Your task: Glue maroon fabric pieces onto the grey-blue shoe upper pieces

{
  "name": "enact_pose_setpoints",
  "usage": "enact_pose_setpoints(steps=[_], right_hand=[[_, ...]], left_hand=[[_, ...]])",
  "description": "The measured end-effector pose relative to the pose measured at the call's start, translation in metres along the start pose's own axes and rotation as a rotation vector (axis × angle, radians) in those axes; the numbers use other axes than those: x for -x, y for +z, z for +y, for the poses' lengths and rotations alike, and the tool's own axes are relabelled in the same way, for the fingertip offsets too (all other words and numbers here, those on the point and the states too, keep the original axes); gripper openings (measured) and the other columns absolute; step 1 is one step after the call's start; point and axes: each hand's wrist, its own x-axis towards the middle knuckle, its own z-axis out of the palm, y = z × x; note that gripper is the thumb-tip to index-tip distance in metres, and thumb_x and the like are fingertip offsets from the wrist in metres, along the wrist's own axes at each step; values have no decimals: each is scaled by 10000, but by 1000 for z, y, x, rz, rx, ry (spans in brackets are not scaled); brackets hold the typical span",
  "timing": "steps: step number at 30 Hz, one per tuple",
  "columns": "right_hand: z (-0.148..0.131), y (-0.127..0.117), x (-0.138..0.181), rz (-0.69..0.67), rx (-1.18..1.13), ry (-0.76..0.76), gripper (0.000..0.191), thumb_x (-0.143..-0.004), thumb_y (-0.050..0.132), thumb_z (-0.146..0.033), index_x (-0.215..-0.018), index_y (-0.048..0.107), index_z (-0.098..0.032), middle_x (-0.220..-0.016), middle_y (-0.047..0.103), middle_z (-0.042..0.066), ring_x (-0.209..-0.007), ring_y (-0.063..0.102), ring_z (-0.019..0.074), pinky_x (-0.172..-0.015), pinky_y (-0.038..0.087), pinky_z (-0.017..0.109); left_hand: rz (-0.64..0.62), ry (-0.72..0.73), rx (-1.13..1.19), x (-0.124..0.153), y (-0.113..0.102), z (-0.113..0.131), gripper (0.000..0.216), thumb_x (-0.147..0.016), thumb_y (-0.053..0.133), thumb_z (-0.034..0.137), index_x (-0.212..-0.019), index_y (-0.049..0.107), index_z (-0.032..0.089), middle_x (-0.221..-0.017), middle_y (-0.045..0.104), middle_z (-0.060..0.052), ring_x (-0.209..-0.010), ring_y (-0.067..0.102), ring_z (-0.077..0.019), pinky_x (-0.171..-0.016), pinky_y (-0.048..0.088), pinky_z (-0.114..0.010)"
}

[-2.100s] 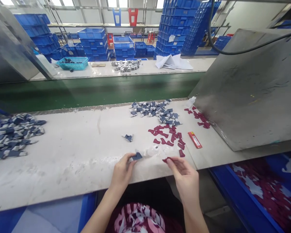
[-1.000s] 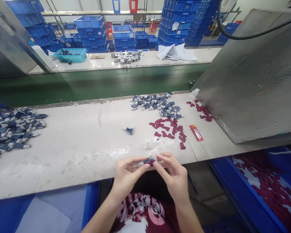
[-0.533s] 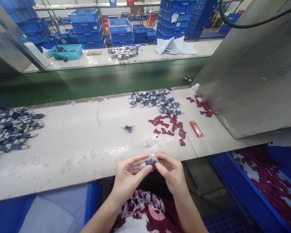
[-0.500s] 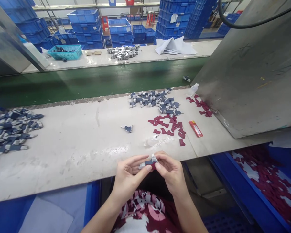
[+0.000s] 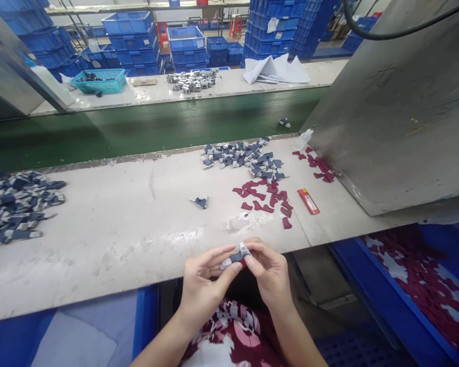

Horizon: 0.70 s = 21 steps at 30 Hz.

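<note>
Between my two hands, over the table's front edge, is a small navy-and-grey plastic part (image 5: 236, 256) with a bit of maroon at its underside. My left hand (image 5: 202, 280) pinches its left end with thumb and fingers. The other end is gripped by my right hand (image 5: 272, 272), whose thumb presses near the maroon bit. Just beyond my hands lie loose maroon pieces (image 5: 268, 208) and a clear small bottle (image 5: 237, 222) on its side. A single navy-and-grey part (image 5: 201, 203) rests apart on the white table (image 5: 118, 229). Behind the maroon pieces is a pile of similar parts (image 5: 245, 155).
Another pile of navy-and-grey parts (image 5: 19, 204) sits at the left. A red packet (image 5: 308, 201) lies near a metal housing (image 5: 398, 112). Behind the table runs a green conveyor belt (image 5: 156, 125) carrying one part (image 5: 284, 123). A blue bin (image 5: 382, 285) holds maroon pieces at lower right.
The held part has tilted a little, and less maroon shows. Both hands keep their grip in nearly the same place. The part on the green belt has moved left.
</note>
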Motion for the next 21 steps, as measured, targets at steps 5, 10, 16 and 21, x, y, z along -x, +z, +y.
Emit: enact_pose_setpoints(steps=[5, 10, 16, 21], right_hand=[[1, -2, -2, -37, -12, -9, 129, -831, 758, -284, -954, 797, -278, -902, 704, 33, -805, 678, 155, -680, 580, 253], [1, 2, 1, 21, 46, -86, 149, -849, 735, -264, -981, 802, -275, -912, 713, 44, -827, 690, 168, -684, 592, 267], [5, 11, 3, 134, 52, -24, 116, -831, 740, -311, -892, 797, -230, -901, 717, 53, -815, 693, 173, -704, 608, 275], [4, 8, -2, 49, 55, 41, 178, -808, 775, -332, -958, 790, -238, -944, 731, 52, -866, 708, 178, -755, 619, 272]], left_hand=[[20, 88, -26, -3, -3, -4, 273, -747, 773, 94, -999, 793, 196, -960, 817, -38, -876, 791, -221, -733, 659, -203], [28, 86, 12, -3, 0, -3, 243, -753, 770, 93, -975, 794, 187, -927, 820, -34, -838, 794, -210, -747, 655, -197], [75, 219, -89, 1, 2, -8, 254, -778, 761, 101, -1010, 793, 199, -944, 820, -27, -808, 796, -201, -745, 659, -201], [51, 169, -68, -6, -1, -15, 196, -814, 726, 123, -996, 786, 165, -952, 818, -52, -815, 796, -217, -757, 663, -228]])
